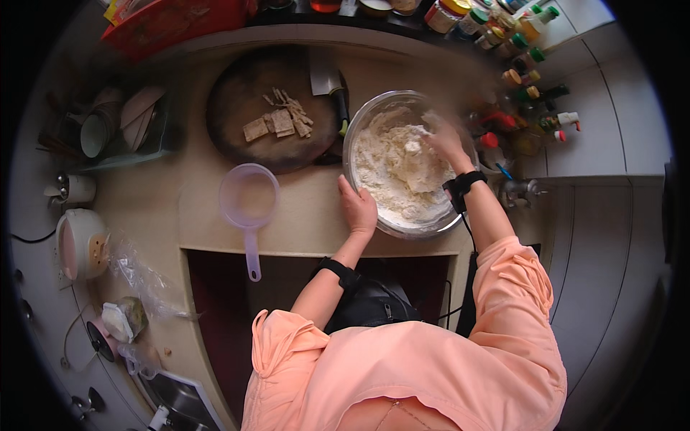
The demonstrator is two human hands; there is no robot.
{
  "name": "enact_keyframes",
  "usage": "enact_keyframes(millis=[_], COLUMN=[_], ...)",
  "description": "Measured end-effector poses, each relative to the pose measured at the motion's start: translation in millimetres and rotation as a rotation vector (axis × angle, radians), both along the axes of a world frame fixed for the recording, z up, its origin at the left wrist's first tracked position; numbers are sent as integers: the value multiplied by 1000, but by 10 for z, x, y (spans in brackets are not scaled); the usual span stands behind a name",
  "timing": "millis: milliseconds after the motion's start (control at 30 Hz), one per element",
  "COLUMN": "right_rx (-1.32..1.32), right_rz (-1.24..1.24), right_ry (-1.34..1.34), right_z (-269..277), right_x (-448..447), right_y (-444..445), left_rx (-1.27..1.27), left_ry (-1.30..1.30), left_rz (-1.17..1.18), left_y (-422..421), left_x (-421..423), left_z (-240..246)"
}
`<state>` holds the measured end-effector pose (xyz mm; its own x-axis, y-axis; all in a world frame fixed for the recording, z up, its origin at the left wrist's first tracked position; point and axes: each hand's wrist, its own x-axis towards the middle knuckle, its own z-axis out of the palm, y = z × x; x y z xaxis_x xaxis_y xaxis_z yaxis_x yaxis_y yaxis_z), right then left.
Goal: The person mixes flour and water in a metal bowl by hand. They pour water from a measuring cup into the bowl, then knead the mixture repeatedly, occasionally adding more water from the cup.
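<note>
A large stainless steel bowl (353, 186) stands on the counter, holding a shaggy, floury dough (409, 161). My left hand (360, 207) grips the bowl's near-left rim, thumb side up. Inside the bowl, at its right part, my right hand (446, 141) is at the dough; its fingers are blurred and partly hidden, so whether they hold any dough cannot be told. To the left of the bowl, a lilac plastic dipper (249, 195) with a handle rests on the counter. Behind it lies a round, dark cutting board (232, 116) with flat pieces and cut strips of a pale brown food (283, 121).
A cleaver (325, 81) lies on the board's right side, its black handle close to the bowl. Bottles and jars (517, 81) crowd the back right. A dish rack with bowls (94, 134) stands left, above crumpled clear plastic (143, 277) and a sink (180, 401).
</note>
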<state>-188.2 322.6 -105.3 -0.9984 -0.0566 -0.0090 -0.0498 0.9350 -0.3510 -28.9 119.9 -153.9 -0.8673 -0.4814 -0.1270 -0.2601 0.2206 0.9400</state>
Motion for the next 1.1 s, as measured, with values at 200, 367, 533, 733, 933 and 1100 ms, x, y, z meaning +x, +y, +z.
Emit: enact_keyframes(millis=[200,367,533,733,933,1100], right_rx=[-174,358,350,252,-176,83], right_rz=[56,449,442,167,155,157], right_ry=[-284,-65,-149,-137,-83,-117], right_z=[-337,49,-69,-328,-478,-259], right_x=[154,1123,955,401,116,46], right_y=[-155,-745,-907,-754,-220,332], left_rx=[-67,172,128,34,0,44], left_ry=[9,108,17,37,103,132], left_rz=[31,-25,-69,-36,6,-7], left_y=[60,-60,-131,-100,-82,-83], left_x=[5,-50,-72,-28,-116,-129], left_z=[0,96,154,172,145,123])
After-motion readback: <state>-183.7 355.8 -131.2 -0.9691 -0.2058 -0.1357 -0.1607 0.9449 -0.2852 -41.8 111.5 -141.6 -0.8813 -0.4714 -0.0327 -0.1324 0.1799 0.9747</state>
